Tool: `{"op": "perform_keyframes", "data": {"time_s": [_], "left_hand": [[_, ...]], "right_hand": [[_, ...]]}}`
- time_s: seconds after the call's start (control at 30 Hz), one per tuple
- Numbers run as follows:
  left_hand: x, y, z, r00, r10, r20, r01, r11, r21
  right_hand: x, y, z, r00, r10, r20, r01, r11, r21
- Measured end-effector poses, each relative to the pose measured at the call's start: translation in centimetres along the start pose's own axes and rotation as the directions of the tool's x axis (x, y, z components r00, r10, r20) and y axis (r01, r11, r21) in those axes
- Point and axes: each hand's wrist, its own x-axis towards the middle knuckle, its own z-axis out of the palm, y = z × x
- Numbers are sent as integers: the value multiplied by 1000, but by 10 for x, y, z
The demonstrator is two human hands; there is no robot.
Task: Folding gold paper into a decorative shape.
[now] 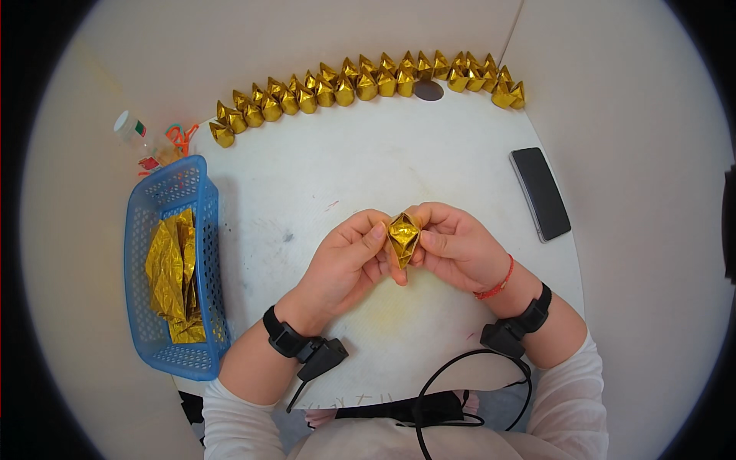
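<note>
A folded gold foil paper ingot (403, 232) is held up between both hands, over the middle of the white table. My left hand (349, 257) pinches its left side, thumb on the near face. On the opposite side my right hand (456, 245) grips it with thumb and fingers. The ingot's pointed end is toward me and its centre bulges. Fingers behind it are partly hidden. Along the table's far edge stand several finished gold paper ingots (307, 100) in a curved double row.
At left, a blue plastic basket (211, 299) holds crumpled gold foil sheets (170, 268). Behind it are a clear bottle (138, 134) and orange-handled scissors (181, 138). A phone (540, 194) lies at right; a dark round disc (428, 90) sits by the row. A black cable (429, 383) loops near me.
</note>
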Motion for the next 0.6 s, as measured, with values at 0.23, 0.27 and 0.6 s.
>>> {"op": "perform_keyframes", "data": {"time_s": [0.23, 0.27, 0.6], "left_hand": [[-2, 0, -10, 988, -70, 140, 74, 997, -18], [-3, 1, -9, 988, -71, 140, 74, 997, -19], [-5, -1, -7, 988, -70, 140, 85, 991, -102]], "right_hand": [[2, 3, 5, 995, 29, 98, -25, 999, -42], [2, 3, 6, 995, 29, 97, -25, 999, -43], [2, 7, 9, 987, 24, 156, -25, 1000, 9]]}}
